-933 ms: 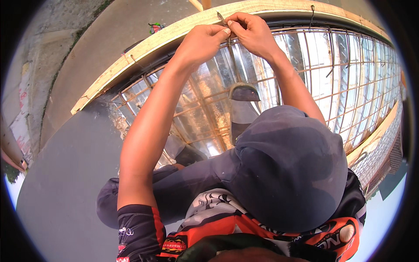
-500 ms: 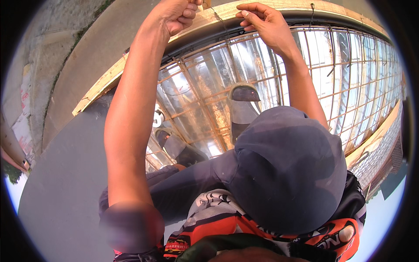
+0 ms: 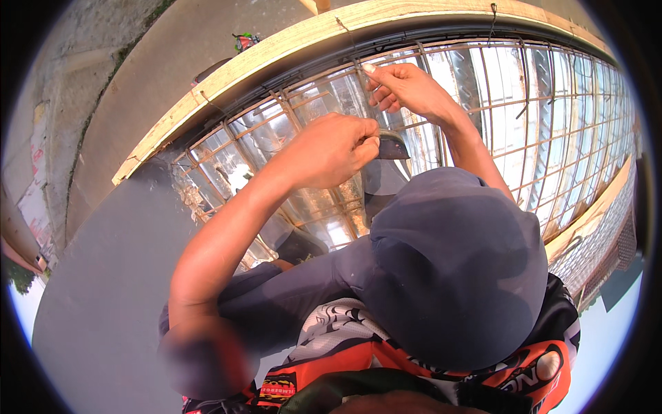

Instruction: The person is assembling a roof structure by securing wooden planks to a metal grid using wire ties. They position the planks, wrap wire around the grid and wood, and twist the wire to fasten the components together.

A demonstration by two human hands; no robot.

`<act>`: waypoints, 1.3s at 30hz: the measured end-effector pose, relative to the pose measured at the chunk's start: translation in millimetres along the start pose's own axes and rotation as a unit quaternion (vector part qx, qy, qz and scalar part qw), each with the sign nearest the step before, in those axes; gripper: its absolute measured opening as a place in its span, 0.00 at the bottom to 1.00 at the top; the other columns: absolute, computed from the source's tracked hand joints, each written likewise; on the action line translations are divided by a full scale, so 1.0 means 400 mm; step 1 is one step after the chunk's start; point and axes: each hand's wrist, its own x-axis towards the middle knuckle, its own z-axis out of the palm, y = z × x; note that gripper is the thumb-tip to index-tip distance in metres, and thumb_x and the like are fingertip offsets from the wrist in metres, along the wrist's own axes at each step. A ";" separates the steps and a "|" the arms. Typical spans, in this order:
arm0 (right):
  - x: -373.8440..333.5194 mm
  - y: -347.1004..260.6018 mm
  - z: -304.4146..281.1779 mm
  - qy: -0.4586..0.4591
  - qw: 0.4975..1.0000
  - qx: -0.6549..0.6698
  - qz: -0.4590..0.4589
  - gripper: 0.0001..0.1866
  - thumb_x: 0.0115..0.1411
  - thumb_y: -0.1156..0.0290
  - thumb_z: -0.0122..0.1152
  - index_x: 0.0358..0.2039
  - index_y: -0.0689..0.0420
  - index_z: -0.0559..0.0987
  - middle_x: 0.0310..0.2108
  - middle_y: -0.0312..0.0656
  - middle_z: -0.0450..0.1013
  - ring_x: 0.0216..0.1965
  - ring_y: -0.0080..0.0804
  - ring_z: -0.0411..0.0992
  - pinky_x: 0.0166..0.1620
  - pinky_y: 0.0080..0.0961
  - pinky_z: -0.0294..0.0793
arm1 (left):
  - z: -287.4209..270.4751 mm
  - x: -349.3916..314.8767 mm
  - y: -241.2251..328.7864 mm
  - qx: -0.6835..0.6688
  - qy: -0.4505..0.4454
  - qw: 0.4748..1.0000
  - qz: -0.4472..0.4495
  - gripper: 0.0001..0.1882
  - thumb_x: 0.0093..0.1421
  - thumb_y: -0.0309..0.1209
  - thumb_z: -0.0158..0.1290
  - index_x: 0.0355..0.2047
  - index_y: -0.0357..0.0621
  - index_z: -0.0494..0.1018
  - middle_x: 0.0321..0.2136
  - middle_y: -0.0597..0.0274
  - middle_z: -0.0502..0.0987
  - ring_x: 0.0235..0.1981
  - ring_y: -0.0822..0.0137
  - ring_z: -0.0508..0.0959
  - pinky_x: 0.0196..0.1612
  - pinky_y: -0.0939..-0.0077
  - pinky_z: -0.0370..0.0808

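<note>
My left hand [image 3: 338,150] is closed, knuckles up, over the rusty steel bar mesh [image 3: 343,201] and beside the dark toe of my shoe [image 3: 393,146]. Whatever it may hold is hidden by the fingers. Farther off and to the right, my right hand [image 3: 408,91] has its thumb stretched along the curled fingers, the tips close to a bar crossing near the timber edge. Anything thin pinched there is too small to make out. A thin dark tie wire [image 3: 344,27] loops over the pale timber beam [image 3: 276,52] beyond both hands.
Shiny corrugated metal sheeting [image 3: 507,76] lies beneath the mesh. A smooth grey panel [image 3: 110,276] spreads at the left. Another wire loop [image 3: 493,17] stands on the beam at right. Past the beam, a small red and green object [image 3: 245,42] shows far below. A dark cap [image 3: 458,269] blocks the centre.
My left hand has come back from the timber beam, down and right over the mesh. My right hand has dropped slightly from the beam to the bars. The red and green object has become visible.
</note>
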 end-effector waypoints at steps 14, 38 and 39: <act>0.018 0.035 0.001 0.188 0.959 -0.171 -0.123 0.15 0.74 0.64 0.62 0.52 0.58 0.89 0.29 0.35 0.80 0.30 0.18 0.72 0.37 0.27 0.73 | 0.097 0.112 -0.084 0.008 0.123 0.987 -0.106 0.23 0.72 0.48 0.59 0.50 0.41 0.87 0.33 0.49 0.87 0.37 0.50 0.88 0.46 0.57 0.80; 0.087 0.153 0.016 0.353 0.857 -0.355 -0.127 0.13 0.69 0.58 0.66 0.38 0.56 0.84 0.28 0.53 0.84 0.34 0.59 0.84 0.40 0.53 0.83 | 0.023 0.211 -0.169 -0.050 0.285 0.935 -0.204 0.21 0.66 0.47 0.62 0.50 0.45 0.87 0.36 0.56 0.88 0.44 0.52 0.88 0.53 0.56 0.81; 0.089 0.156 0.023 0.364 0.852 -0.351 -0.136 0.13 0.69 0.58 0.66 0.37 0.56 0.84 0.28 0.53 0.84 0.34 0.59 0.84 0.40 0.52 0.83 | 0.027 0.221 -0.176 -0.053 0.294 0.933 -0.202 0.22 0.66 0.47 0.62 0.50 0.46 0.87 0.36 0.57 0.88 0.45 0.53 0.88 0.53 0.56 0.81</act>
